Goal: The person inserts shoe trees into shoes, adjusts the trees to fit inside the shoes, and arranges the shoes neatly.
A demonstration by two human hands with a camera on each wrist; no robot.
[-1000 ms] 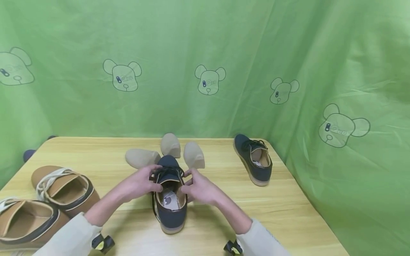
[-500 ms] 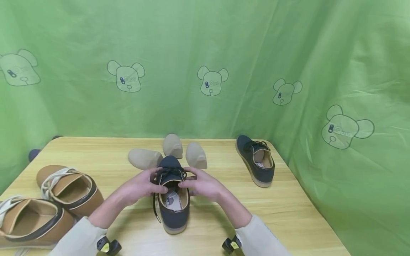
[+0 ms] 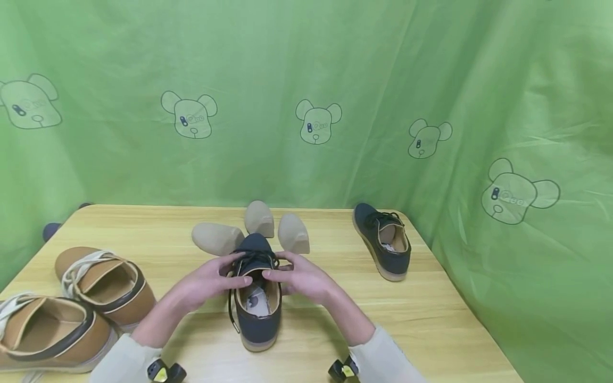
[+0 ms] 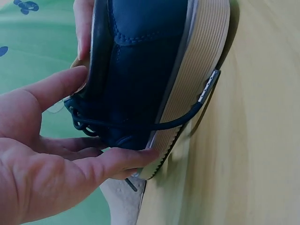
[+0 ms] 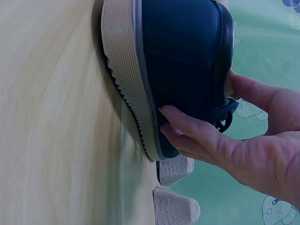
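Note:
A navy lace-up shoe stands on the wooden table, heel toward me. My left hand grips its left side at the laces, thumb over the collar. My right hand holds the right side the same way. In the left wrist view the left hand has its fingers along the ribbed sole of the shoe, and a loose lace hangs over the sole. In the right wrist view the right hand clasps the shoe with fingers on its side and thumb at the collar.
A second navy shoe lies at the back right. Three beige shoe inserts sit just behind the held shoe. Two brown shoes stand at the left. Green cloth walls the table behind and right.
Both thumbs have slid from the laces onto the collar edge at the shoe's opening. The shoe stays in place on the table.

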